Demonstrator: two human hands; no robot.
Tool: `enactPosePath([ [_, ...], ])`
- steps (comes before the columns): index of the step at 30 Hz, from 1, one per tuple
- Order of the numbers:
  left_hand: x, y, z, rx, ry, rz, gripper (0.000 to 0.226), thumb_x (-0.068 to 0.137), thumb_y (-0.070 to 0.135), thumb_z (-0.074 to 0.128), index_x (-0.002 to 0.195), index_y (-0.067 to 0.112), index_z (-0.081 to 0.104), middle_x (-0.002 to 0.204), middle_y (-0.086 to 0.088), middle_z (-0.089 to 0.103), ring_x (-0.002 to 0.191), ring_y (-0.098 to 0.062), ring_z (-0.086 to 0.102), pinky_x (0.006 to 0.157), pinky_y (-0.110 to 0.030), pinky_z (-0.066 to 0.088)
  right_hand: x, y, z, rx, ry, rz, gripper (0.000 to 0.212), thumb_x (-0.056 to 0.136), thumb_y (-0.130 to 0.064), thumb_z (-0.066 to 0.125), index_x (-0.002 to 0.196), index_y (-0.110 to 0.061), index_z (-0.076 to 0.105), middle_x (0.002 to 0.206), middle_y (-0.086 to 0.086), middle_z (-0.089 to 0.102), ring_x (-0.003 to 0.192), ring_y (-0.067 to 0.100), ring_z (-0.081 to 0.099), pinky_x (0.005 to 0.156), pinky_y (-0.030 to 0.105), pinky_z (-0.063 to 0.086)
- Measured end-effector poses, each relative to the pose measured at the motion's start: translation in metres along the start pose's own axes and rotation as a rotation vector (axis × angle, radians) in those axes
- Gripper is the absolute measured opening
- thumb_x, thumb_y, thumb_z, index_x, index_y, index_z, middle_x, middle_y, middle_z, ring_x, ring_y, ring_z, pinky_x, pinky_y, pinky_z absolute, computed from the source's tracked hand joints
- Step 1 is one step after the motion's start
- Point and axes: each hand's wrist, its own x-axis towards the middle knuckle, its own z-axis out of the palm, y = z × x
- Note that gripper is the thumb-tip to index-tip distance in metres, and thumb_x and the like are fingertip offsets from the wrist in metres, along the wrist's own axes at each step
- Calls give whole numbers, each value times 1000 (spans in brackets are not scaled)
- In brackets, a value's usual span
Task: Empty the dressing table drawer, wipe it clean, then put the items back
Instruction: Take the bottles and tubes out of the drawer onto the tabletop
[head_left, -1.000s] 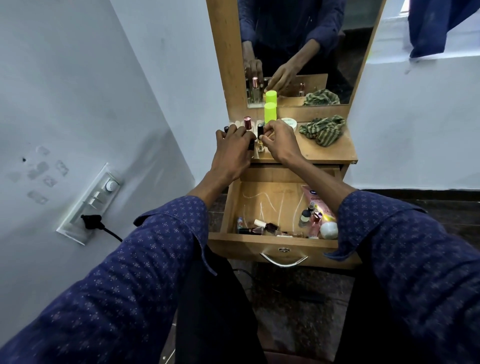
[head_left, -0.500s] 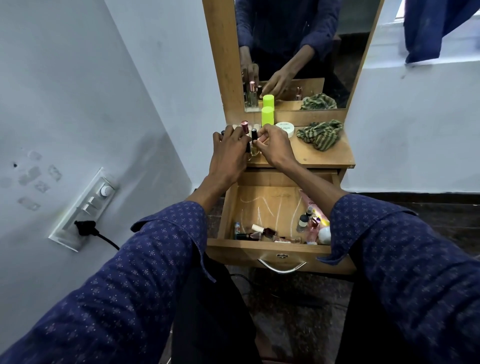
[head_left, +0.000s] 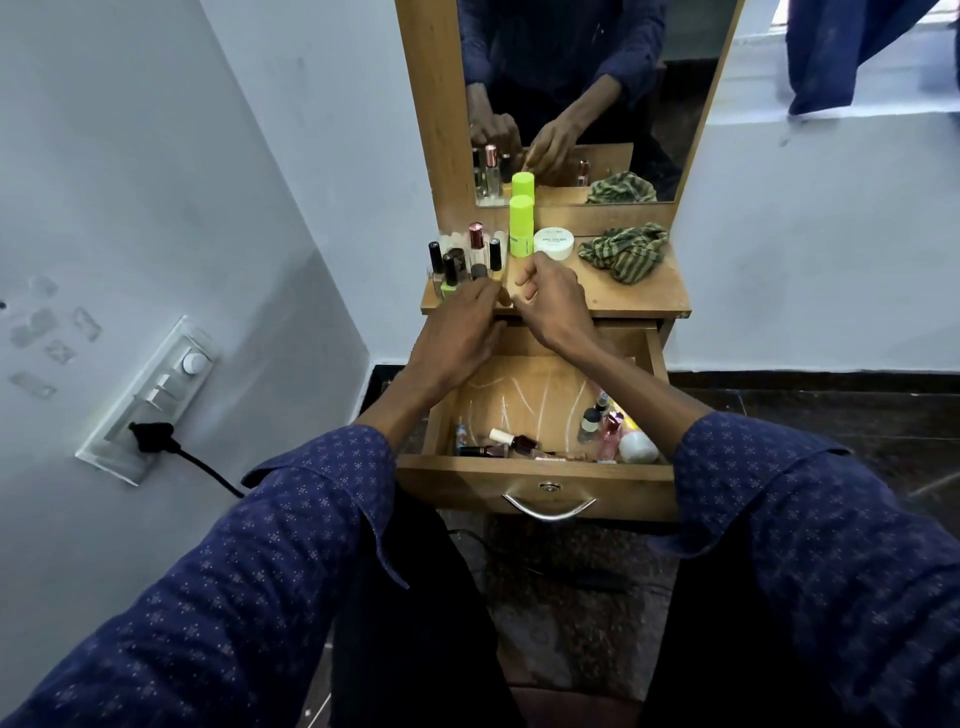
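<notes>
On wooden tabletop (head_left: 623, 299): small glossy bottles (head_left: 465, 260); crumpled striped cloth (head_left: 626, 249).

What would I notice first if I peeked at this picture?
Probably the bright neon-green cylindrical bottle standing at the back of the wooden dressing table top, right under the mirror that doubles it. Next, the cluster of small nail polish bottles at the top's left end, where the left hand and right hand meet. Below them, the open wooden drawer holds more little bottles along its front.
</notes>
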Motion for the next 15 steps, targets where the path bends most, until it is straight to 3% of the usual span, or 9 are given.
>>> enactPosePath([
  [4,-33,-6,14,-125,-272,-74,7,93,16,67,100,18,65,100,-2,72,90,-24,67,70,-37,51,-31,8,0,-108,-283,10,13,85,-9,71,88,-20,67,84,-4,68,82,18,67,74,36,55],
  [7,-52,-11,22,-153,-475,-112,5,93,17,74,97,18,75,95,2,76,87,-17,71,79,-36,57,-55,16,9,-226,-534,9,13,84,-16,81,81,-21,69,83,-5,70,84,16,69,78,39,58],
  [15,-58,-9,27,-115,-705,-141,23,79,41,90,86,25,75,92,7,76,89,-14,68,84,-33,52,-98,34,34,-188,-625,61,13,79,-18,84,77,-24,73,85,-6,73,81,15,70,80,43,62],
])
